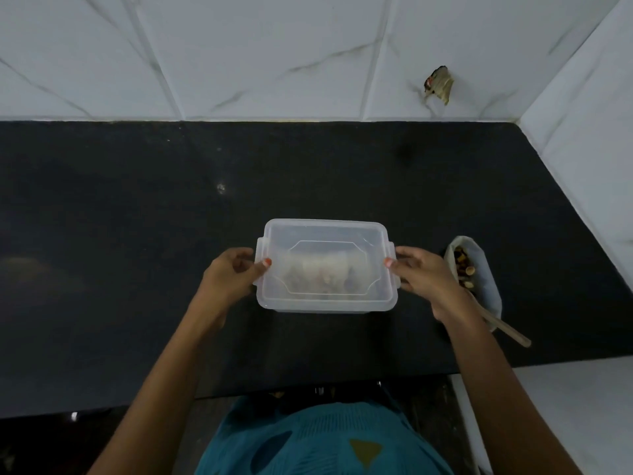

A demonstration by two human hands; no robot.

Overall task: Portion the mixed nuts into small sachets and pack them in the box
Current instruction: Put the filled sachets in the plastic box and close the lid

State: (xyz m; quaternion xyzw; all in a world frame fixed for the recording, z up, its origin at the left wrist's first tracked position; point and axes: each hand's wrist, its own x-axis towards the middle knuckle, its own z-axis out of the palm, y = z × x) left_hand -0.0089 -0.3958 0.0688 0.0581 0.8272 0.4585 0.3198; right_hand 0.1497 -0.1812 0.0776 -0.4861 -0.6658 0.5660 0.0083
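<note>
Forearms reach forward over the near edge of the dark table [137, 217]. On it stands the clear plastic box [325, 234], lid on, with pale sachets [325, 272] showing blurred through it. At its short ends the left hand [233, 272] and right hand [421, 272] grip the side clips, thumbs on the lid rim, fingers curled round. Just behind the right hand lies an open bag of mixed nuts [483, 269], a wooden spoon handle [510, 332] sticking out. Beyond rises the marbled tile wall [239, 56]

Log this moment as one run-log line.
box: lidded | left hand: grips left end | right hand: grips right end | nut bag: right of box
</note>
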